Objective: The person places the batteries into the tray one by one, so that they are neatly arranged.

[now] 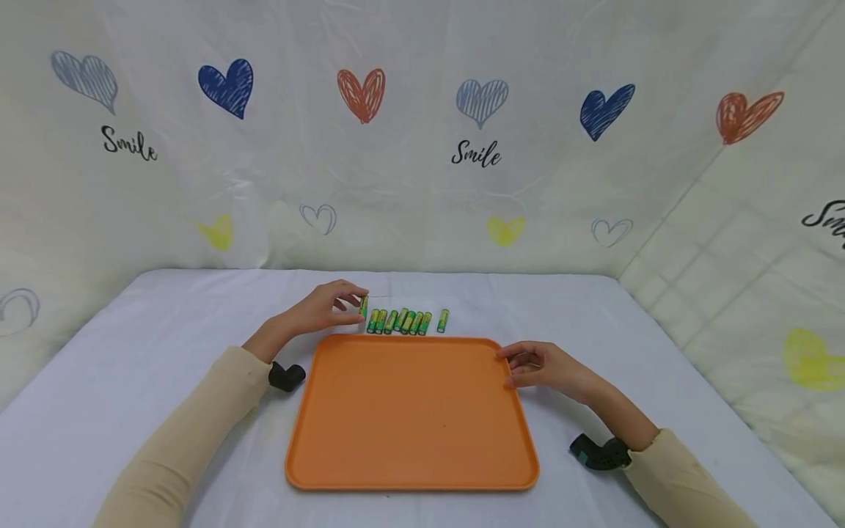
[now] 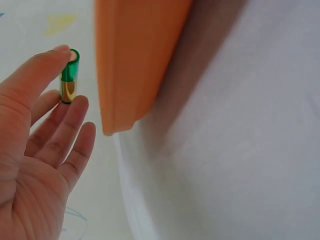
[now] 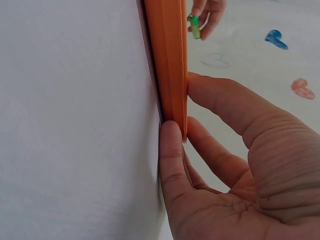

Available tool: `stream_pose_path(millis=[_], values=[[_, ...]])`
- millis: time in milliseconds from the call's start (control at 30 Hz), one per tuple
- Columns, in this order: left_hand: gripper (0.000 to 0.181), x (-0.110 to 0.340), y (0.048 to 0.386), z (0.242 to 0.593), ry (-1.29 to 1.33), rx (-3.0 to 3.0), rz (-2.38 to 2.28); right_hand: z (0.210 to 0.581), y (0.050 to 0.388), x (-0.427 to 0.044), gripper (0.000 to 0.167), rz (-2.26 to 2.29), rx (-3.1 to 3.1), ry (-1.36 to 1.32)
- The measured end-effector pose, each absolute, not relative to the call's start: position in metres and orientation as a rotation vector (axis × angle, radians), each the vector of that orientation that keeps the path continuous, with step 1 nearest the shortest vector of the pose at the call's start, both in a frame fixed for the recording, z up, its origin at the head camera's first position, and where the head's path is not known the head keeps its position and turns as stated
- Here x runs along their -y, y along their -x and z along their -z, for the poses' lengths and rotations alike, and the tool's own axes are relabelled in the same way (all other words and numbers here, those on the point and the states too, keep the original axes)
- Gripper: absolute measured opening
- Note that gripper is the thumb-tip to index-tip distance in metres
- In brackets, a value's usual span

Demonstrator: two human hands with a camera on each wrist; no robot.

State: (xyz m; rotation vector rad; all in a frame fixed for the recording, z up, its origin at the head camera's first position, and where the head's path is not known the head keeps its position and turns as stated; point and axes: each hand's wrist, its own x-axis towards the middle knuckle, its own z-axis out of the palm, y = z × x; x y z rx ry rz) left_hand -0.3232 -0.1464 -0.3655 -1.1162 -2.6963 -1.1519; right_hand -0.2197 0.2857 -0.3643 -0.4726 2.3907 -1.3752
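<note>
Between thumb and fingertips my left hand (image 1: 320,306) pinches a green-and-gold battery (image 1: 364,306), held upright just past the tray's far left corner. The left wrist view shows the same battery (image 2: 69,82) from its end, with the other fingers loosely spread. My right hand (image 1: 554,370) grips the rim of an orange tray (image 1: 409,480) near its far right corner. In the right wrist view the thumb (image 3: 215,92) lies on one side of the rim and a finger on the other. Several more batteries (image 1: 398,320) lie side by side behind the tray.
One single battery (image 1: 443,320) lies apart, right of the row. A white cloth (image 1: 581,315) covers the table, and a wall sheet (image 1: 422,169) with hearts hangs behind it. Black devices (image 1: 287,378) sit at both wrists.
</note>
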Motion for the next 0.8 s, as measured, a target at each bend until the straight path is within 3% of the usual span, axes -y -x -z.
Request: stream_pose_path(millis=[533, 800], values=[[0.052, 0.144, 0.314, 0.338, 1.093, 2.682, 1.061, 0.365, 0.22, -0.286, 0.055, 1.391, -2.365, 0.496], [0.051, 0.132, 0.302, 0.328, 1.209, 2.611, 1.089, 0.366, 0.221, -0.286, 0.058, 1.395, -2.361, 0.487]])
